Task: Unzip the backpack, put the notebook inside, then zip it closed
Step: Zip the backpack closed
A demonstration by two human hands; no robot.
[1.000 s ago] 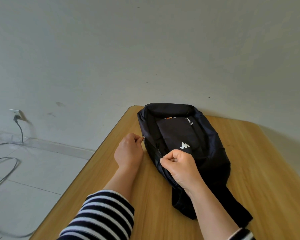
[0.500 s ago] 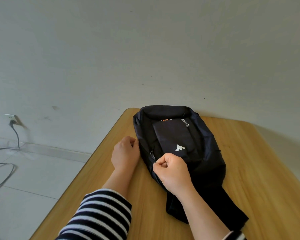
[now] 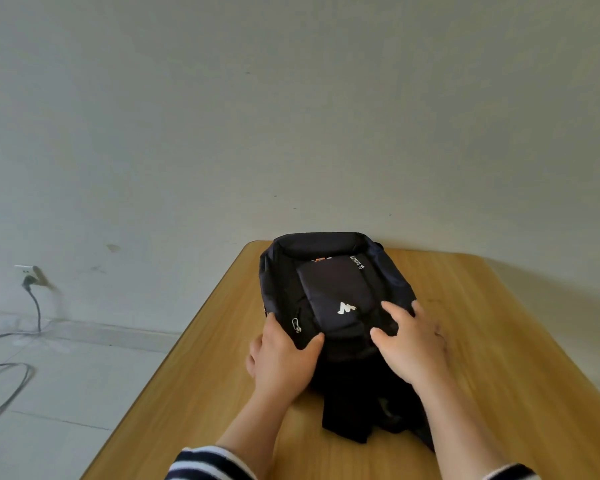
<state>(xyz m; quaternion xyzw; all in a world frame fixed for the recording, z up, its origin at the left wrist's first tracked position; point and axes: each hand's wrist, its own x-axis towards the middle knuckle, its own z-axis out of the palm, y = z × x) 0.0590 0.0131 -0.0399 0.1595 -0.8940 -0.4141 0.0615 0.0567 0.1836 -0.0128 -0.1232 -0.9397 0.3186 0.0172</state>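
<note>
A black backpack (image 3: pixel 333 285) with a white logo lies on the wooden table (image 3: pixel 499 341), its top end toward me and straps (image 3: pixel 350 420) trailing at the near side. A silver zipper pull (image 3: pixel 296 324) hangs on its left side. My left hand (image 3: pixel 284 362) grips the backpack's near left corner, thumb on top of the fabric. My right hand (image 3: pixel 409 344) rests on the near right part with fingers spread. A bit of orange shows at the far pocket edge (image 3: pixel 321 260). No notebook is visible.
The table's far edge meets a plain wall. Left of the table is tiled floor with a wall socket (image 3: pixel 25 271), a plug and a dark cable (image 3: pixel 7 386) looping over the floor.
Both hands let go of the zipper area. The left hand moved to grasp the backpack's near left corner, the right hand opened and shifted right onto the bag. The bag turned straighter.
</note>
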